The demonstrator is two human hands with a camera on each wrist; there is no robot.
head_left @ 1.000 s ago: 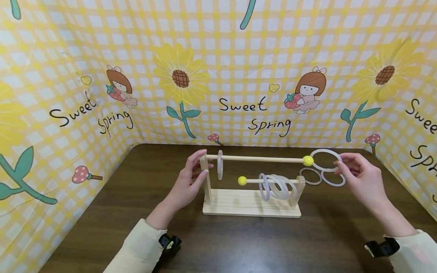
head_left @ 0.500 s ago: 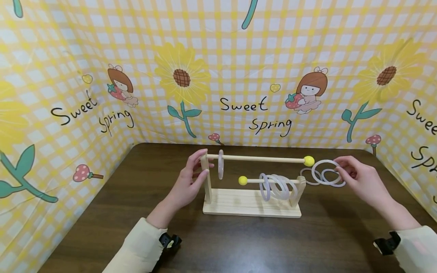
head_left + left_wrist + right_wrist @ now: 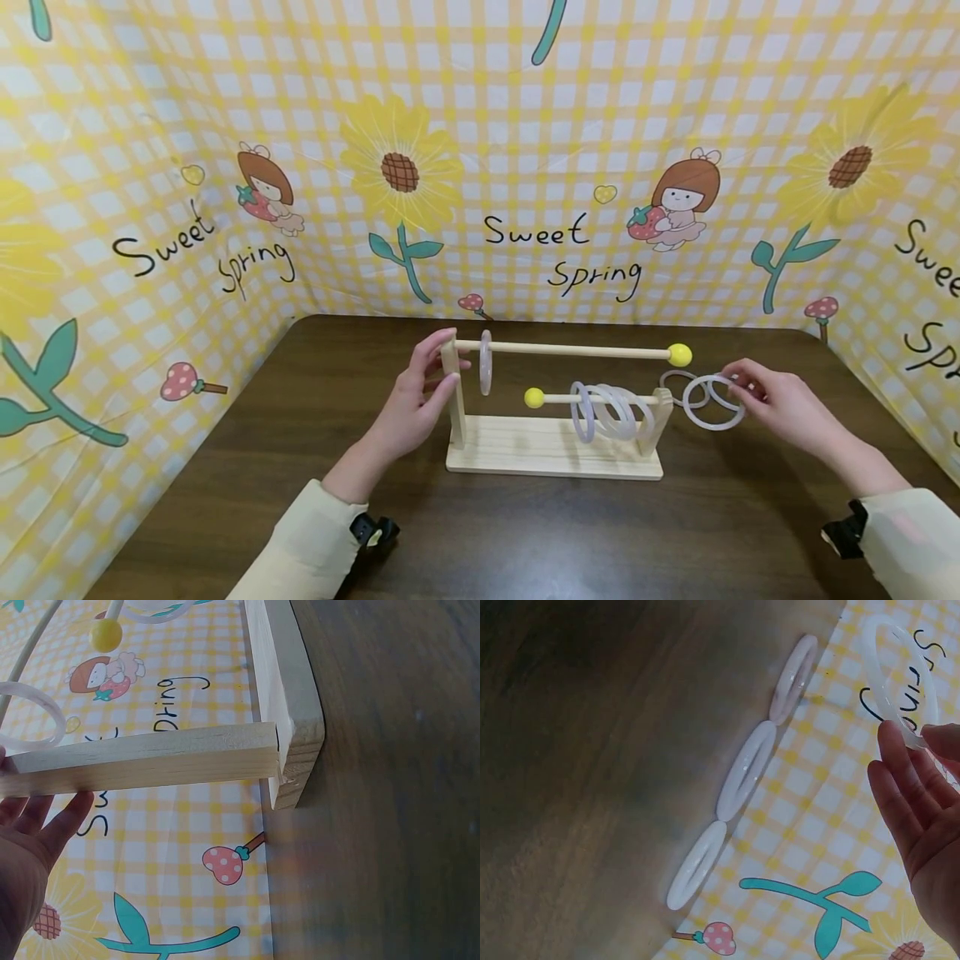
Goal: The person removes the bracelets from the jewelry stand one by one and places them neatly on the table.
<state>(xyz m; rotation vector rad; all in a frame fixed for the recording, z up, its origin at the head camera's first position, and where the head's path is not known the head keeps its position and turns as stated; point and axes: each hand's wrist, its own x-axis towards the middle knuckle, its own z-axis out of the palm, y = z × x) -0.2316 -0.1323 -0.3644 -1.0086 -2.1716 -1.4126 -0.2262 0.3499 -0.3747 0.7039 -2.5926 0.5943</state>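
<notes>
My left hand point(image 3: 408, 396) grips the tall left post point(image 3: 453, 392) of a wooden stand, thumb in front and fingers behind. From that post a long rod point(image 3: 577, 349) runs right to a yellow ball point(image 3: 680, 355), with one translucent ring point(image 3: 486, 379) hanging near the post. Several rings point(image 3: 627, 417) hang on the shorter lower rod, which ends in another yellow ball point(image 3: 534, 397). My right hand point(image 3: 787, 408) pinches a white ring point(image 3: 712, 428) between thumb and fingers, right of the stand and below the long rod's ball. The right wrist view shows this held ring point(image 3: 877, 667) raised off the table.
Three loose rings lie in a row on the dark table point(image 3: 525, 533), the middle ring point(image 3: 729, 780) touching its neighbours. In the head view they sit behind the held ring, partly overlapped by it. A yellow checked cloth point(image 3: 525, 125) walls the back and sides.
My right hand has brought the ring down and toward me, from beside the long rod's ball to below it. My left hand stays on the post.
</notes>
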